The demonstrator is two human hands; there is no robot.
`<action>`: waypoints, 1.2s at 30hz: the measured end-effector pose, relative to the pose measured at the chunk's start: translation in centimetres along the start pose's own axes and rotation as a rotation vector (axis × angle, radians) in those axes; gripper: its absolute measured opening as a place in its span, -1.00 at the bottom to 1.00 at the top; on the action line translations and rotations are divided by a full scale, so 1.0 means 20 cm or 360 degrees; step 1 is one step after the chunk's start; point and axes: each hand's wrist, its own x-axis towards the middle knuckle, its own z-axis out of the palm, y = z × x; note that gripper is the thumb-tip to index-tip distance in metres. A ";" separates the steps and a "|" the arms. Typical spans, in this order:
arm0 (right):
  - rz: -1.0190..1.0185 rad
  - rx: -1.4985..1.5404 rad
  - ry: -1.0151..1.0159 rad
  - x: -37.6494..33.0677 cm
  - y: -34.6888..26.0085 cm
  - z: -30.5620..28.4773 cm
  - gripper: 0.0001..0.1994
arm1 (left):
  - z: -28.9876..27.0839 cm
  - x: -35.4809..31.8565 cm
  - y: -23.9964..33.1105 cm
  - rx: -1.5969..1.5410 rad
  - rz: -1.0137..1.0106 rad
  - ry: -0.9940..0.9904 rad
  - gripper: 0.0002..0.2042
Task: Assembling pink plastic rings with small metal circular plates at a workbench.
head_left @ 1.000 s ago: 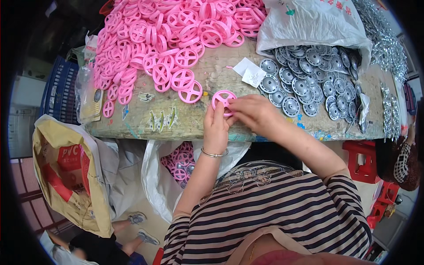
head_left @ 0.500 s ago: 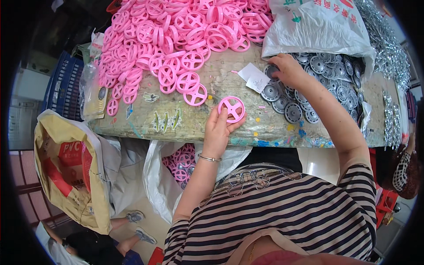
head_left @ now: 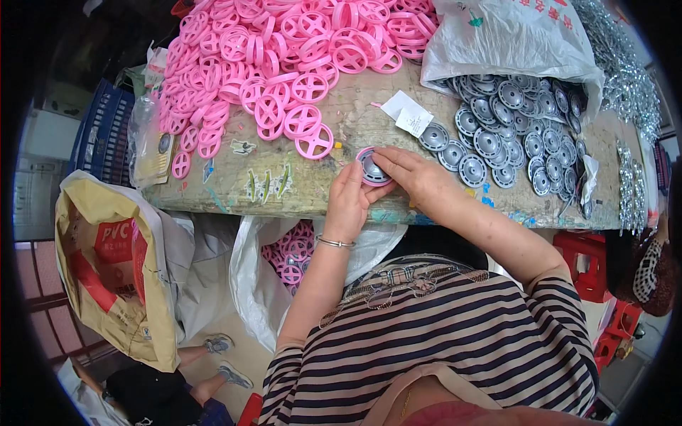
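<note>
The left hand (head_left: 346, 206) grips the rim of a round pink plastic ring (head_left: 361, 155) at the near edge of the worn, paint-flecked desk (head_left: 355, 113); the right hand (head_left: 423, 183) holds a round silver-grey disc (head_left: 371, 170) within it. Beyond: heaped pink spoked rings (head_left: 284, 60), left; heaped grey discs (head_left: 490, 142), right.

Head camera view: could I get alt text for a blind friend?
A person's left hand holds a pink wheel, the right hand touching a grey disc against it, over a worn table. Pink wheels lie heaped at left, grey discs by a white bag at right.
</note>
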 end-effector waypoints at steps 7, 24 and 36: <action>0.0567 0.0763 0.0096 0.00 0.00 0.08 -0.59 | -0.02 -0.03 -0.01 0.0162 0.0047 -0.0053 -0.70; 0.0790 0.1135 -0.0049 0.11 0.12 -0.03 -0.62 | -0.18 -0.36 0.07 0.1328 0.0706 0.0740 -0.73; 0.0763 0.0554 0.0215 0.75 0.66 -0.40 -0.40 | -0.41 -0.34 0.50 0.2265 0.1112 0.1259 -0.75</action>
